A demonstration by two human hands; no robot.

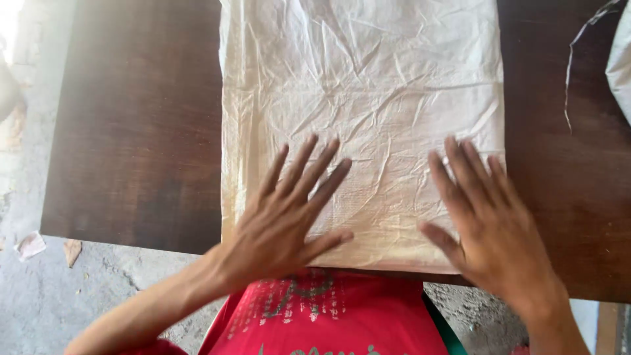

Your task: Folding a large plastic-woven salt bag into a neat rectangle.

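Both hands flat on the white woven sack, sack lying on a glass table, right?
Not quite: the table is dark brown wood, not glass. The head view shows the left hand and right hand pressed flat, fingers spread, on the crumpled white woven sack.

dark wooden table (pixel 131 131) | grey concrete floor (pixel 59 302) | paper scraps, perhaps (pixel 30 244)

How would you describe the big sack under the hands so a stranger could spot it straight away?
Start at the dark brown wooden table. Across its middle lies a flat, creased, off-white woven sack, its near edge at the table's front edge. The left hand and right hand press flat on it, unlike the smaller pale piece at the table's far right.
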